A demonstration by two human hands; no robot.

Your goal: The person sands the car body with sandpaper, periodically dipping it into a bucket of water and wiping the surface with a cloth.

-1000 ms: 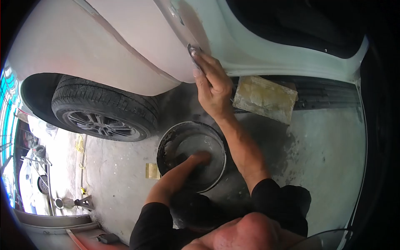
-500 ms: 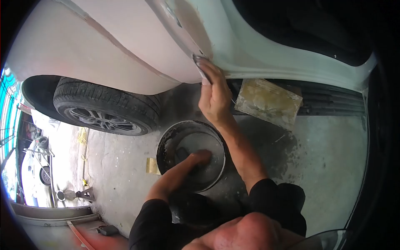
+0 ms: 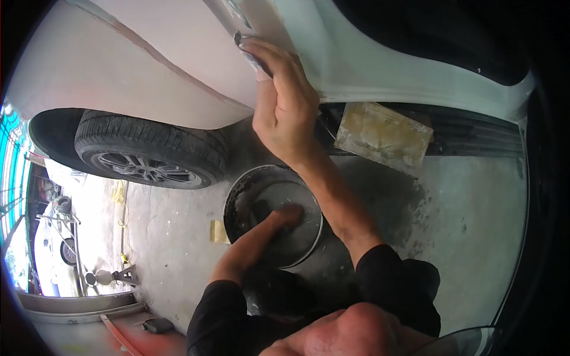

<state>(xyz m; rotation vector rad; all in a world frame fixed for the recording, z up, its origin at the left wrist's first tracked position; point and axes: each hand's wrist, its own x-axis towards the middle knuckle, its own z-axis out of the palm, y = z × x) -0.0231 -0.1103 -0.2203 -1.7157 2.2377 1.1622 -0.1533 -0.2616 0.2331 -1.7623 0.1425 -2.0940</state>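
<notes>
My right hand (image 3: 285, 98) is raised to the car's door edge, its fingers closed on a folded piece of grey sandpaper (image 3: 252, 62). The sandpaper lies against the seam between the pale pinkish panel (image 3: 178, 47) and the whitish door frame (image 3: 332, 65). Down on the floor, my left hand (image 3: 289, 216) reaches into a round dark bucket (image 3: 321, 222) of murky grey water (image 3: 279, 193). Its fingers are under the water, so I cannot make out their shape or whether they hold anything. A dark patch shows in the water beside the hand.
A car wheel (image 3: 148, 148) stands left of the bucket. A worn yellowish board (image 3: 383, 136) leans by the dark sill (image 3: 475, 136). A small yellow block (image 3: 218, 231) sits left of the bucket. A jack stand (image 3: 122, 276) and yellow cord (image 3: 120, 193) lie farther left.
My right hand has slid up and to the left along the door seam with the sandpaper. My left hand stays in the bucket with little visible movement.
</notes>
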